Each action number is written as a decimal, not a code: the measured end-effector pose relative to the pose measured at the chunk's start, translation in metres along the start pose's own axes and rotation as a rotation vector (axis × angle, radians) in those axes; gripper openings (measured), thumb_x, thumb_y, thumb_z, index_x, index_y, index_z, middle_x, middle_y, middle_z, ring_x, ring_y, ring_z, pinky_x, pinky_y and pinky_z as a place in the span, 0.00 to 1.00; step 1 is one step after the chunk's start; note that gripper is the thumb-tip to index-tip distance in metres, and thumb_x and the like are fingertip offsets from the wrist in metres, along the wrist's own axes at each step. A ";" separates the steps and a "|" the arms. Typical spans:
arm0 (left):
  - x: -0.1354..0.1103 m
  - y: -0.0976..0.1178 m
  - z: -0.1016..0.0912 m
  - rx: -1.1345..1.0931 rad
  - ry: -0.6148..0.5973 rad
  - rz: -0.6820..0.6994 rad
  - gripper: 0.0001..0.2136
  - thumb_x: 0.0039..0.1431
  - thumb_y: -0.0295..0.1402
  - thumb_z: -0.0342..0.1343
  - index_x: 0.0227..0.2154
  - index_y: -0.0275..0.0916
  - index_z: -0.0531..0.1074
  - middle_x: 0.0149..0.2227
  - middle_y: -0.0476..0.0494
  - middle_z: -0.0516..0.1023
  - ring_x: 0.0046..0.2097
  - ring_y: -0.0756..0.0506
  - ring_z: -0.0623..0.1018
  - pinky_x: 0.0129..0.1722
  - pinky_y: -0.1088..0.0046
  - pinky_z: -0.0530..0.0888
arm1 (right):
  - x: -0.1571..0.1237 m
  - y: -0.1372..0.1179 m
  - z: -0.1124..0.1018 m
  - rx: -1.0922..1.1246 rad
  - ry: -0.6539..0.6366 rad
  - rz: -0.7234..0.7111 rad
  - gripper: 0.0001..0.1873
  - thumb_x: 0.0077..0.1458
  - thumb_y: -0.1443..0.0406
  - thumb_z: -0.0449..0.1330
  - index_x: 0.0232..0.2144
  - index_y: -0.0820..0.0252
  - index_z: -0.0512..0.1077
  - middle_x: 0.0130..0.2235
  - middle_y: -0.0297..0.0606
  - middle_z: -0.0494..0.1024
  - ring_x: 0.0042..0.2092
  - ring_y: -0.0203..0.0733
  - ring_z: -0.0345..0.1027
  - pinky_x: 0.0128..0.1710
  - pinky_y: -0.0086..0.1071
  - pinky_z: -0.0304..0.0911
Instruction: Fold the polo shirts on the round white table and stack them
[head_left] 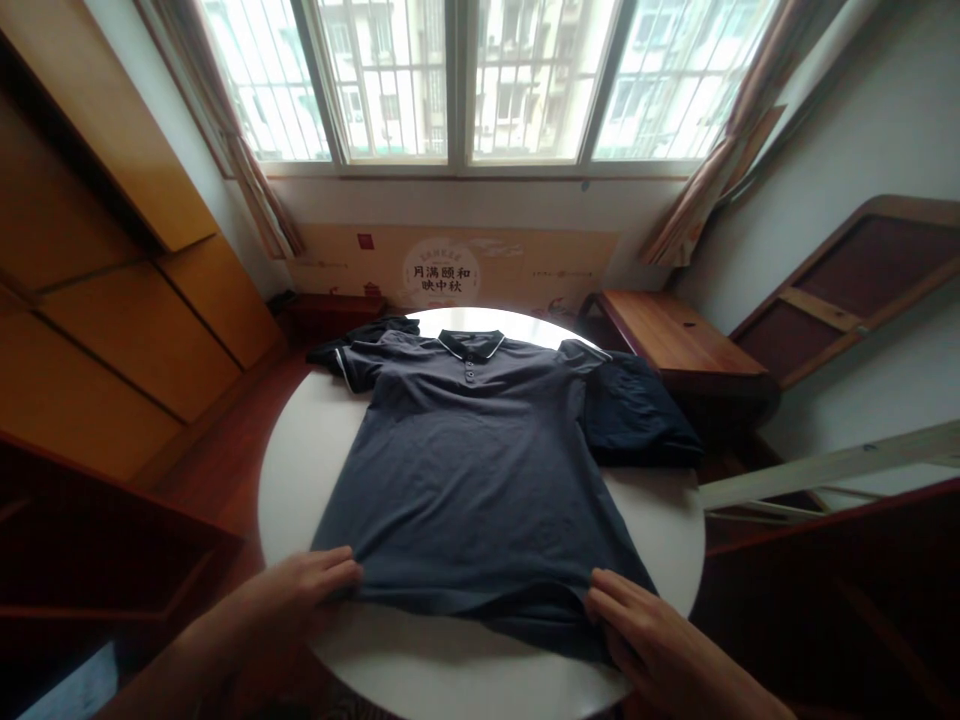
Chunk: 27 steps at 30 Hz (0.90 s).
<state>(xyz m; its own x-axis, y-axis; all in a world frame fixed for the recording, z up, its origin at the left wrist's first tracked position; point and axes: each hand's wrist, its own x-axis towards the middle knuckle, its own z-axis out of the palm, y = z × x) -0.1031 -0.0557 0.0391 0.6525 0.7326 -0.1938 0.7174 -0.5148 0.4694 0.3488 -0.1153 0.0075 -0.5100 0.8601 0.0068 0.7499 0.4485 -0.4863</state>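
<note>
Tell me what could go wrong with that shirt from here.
The shirt ripples along its hem near the right hand, so a crease could set in. One sleeve meets the dark clothes at the right, so tugging might drag them. Those clothes also lie near the edge of the table and could slip off.

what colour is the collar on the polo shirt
The collar is black with thin white edging, clearest in the head view.

2 curtains [684, 220], barred window [525, 85], beige printed banner [439, 265] below, yellow cabinets [97, 370]
</note>
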 end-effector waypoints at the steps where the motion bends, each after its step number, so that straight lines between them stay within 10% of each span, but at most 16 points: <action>1: -0.003 0.003 -0.003 -0.033 -0.048 -0.023 0.15 0.54 0.20 0.51 0.39 0.48 0.72 0.39 0.51 0.76 0.38 0.47 0.75 0.40 0.75 0.70 | 0.001 -0.006 -0.005 0.039 -0.069 0.024 0.15 0.53 0.76 0.50 0.33 0.54 0.72 0.38 0.39 0.78 0.37 0.41 0.74 0.38 0.33 0.71; 5: 0.000 0.010 -0.021 -0.118 -0.209 -0.070 0.07 0.56 0.28 0.58 0.37 0.46 0.73 0.35 0.52 0.76 0.37 0.48 0.75 0.36 0.77 0.68 | 0.011 -0.018 -0.036 0.190 -0.247 0.041 0.12 0.52 0.72 0.57 0.35 0.47 0.71 0.36 0.34 0.77 0.37 0.40 0.73 0.37 0.32 0.70; 8: 0.040 0.009 -0.033 -0.115 -0.104 0.082 0.06 0.63 0.37 0.57 0.40 0.44 0.75 0.38 0.48 0.77 0.39 0.47 0.76 0.41 0.74 0.70 | 0.056 -0.007 -0.055 0.216 -0.085 -0.063 0.07 0.58 0.63 0.59 0.40 0.50 0.73 0.38 0.37 0.77 0.40 0.41 0.74 0.42 0.34 0.70; 13: 0.186 -0.006 -0.037 0.066 0.373 0.173 0.15 0.70 0.36 0.45 0.49 0.36 0.73 0.52 0.35 0.76 0.55 0.41 0.74 0.58 0.62 0.68 | 0.199 0.022 -0.046 -0.084 0.129 -0.021 0.24 0.64 0.56 0.55 0.58 0.63 0.68 0.57 0.53 0.70 0.59 0.52 0.65 0.60 0.45 0.59; 18: 0.313 -0.030 -0.038 0.247 0.332 -0.172 0.25 0.70 0.41 0.41 0.66 0.38 0.58 0.70 0.32 0.54 0.70 0.32 0.55 0.65 0.44 0.55 | 0.295 0.041 -0.019 -0.234 0.007 0.386 0.35 0.66 0.45 0.43 0.71 0.45 0.47 0.73 0.39 0.40 0.71 0.71 0.30 0.60 0.76 0.32; 27: 0.369 -0.069 -0.051 0.244 0.276 -0.248 0.30 0.69 0.51 0.35 0.70 0.49 0.47 0.73 0.42 0.44 0.72 0.37 0.46 0.67 0.43 0.46 | 0.342 0.086 -0.024 -0.300 -0.006 0.398 0.34 0.65 0.42 0.35 0.70 0.35 0.42 0.74 0.28 0.35 0.72 0.66 0.26 0.58 0.78 0.28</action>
<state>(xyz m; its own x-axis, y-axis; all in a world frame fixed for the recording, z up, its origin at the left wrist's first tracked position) 0.0754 0.2731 -0.0205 0.3872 0.9217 -0.0225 0.9024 -0.3738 0.2141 0.2491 0.2237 -0.0108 -0.1616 0.9778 -0.1332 0.9746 0.1370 -0.1771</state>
